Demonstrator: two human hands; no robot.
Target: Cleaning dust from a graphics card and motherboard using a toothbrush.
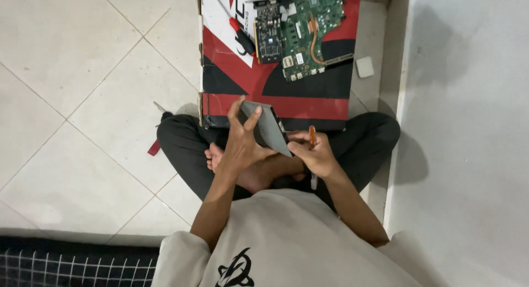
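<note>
I sit cross-legged on a tiled floor. My left hand [242, 137] grips a flat grey rectangular drive [268, 127], held tilted above my lap. My right hand [313, 153] holds a small orange-handled screwdriver [312, 137], its fingers touching the drive's lower right edge. In front of my knees lies a red, black and white cardboard box [286, 86]. On the box rest a green circuit board [311, 30] with a copper heat pipe and a red-handled screwdriver [237, 28].
A small white square piece [364, 66] lies on the floor right of the box. A white wall [468, 127] runs along the right. A dark grid-patterned mat [71, 265] is at the bottom left. Pale floor tiles [82, 99] spread to the left.
</note>
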